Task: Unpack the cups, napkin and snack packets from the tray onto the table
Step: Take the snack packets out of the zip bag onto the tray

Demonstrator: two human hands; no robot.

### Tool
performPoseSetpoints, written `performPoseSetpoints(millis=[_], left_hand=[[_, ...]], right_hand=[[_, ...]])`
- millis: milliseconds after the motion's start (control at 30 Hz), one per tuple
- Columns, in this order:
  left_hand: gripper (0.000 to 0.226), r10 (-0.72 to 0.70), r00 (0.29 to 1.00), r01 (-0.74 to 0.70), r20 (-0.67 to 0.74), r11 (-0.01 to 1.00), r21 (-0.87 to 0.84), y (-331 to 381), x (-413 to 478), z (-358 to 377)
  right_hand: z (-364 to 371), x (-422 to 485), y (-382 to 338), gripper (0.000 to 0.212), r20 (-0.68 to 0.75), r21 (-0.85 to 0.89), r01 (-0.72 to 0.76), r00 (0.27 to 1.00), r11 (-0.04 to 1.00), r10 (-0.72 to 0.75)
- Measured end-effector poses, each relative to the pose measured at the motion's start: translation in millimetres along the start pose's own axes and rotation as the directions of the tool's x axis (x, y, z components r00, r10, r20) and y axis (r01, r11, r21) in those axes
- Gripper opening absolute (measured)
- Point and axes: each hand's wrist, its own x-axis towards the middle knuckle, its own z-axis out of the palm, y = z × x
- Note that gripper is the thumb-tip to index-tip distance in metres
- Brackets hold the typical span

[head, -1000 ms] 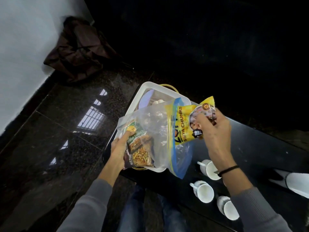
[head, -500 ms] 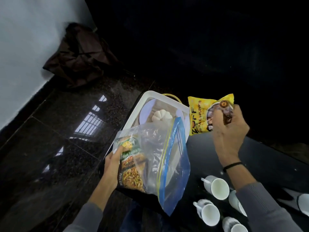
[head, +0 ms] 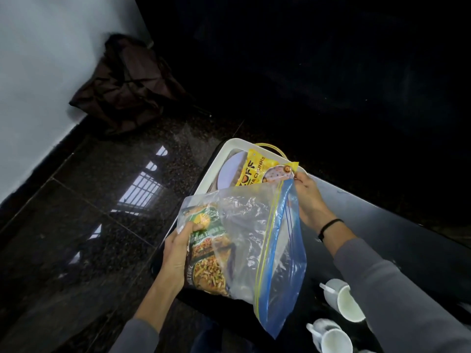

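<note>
My left hand (head: 178,250) grips a clear zip bag (head: 254,238) with a blue zip edge, pressing on the green-and-orange mixture packet (head: 206,256) inside it. The bag hangs in front of the white tray (head: 229,147), which sits on the left end of the dark table (head: 382,225). My right hand (head: 308,200) pinches the right corner of a yellow soya chunks packet (head: 260,169), which lies low over the tray, just above the bag's top edge. Two white cups (head: 344,299) (head: 331,337) rest on the table at the lower right.
A pale round plate (head: 228,171) lies in the tray, partly hidden by the yellow packet. Left of the table is a glossy dark stone floor (head: 102,200). A crumpled dark brown bag (head: 125,85) slumps against the white wall (head: 38,72).
My right hand has brought the yellow packet down and left, from up in the air to low over the tray. The zip bag in my left hand has stayed about where it was.
</note>
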Motion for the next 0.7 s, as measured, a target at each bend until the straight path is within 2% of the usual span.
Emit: performPoseSetpoints(millis=[67,133,233,333,433,567,700], left_hand=[[0.032,-0.008,1.0,0.008,0.01,1.0,0.0,0,0,1],[0.03,0.001,1.0,-0.001,0.018,1.0,0.002,0,0,3],[0.024,0.005,0.998,-0.006,0.06,1.0,0.006,0,-3,9],[0.048,-0.013,0.999,0.014,0.038,1.0,-0.005,1,-4,14],[0.048,-0.017,0.999,0.017,0.028,1.0,-0.026,2,-5,19],[0.049,-0.019,1.0,0.019,0.002,1.0,-0.01,0,-6,22],[0.053,-0.033,0.999,0.033,0.004,0.999,-0.041,1,-11,24]], right_hand=[[-7,0,4,0.016,-0.039,-0.038,-0.029,0.999,0.999,0.028],[-17,-1,8,0.028,-0.101,-0.126,-0.041,0.994,0.991,0.029],[-31,-9,12,0.029,-0.165,-0.214,0.034,0.984,0.976,-0.071],[-39,-21,9,0.014,-0.187,-0.167,0.09,0.975,0.982,-0.121],[-40,-40,4,0.013,-0.195,-0.119,0.167,0.962,0.979,-0.188],[-40,-73,-5,0.01,-0.111,-0.067,0.34,0.932,0.938,-0.345],[-30,-96,-7,0.011,0.058,-0.115,0.333,0.943,0.936,-0.328]])
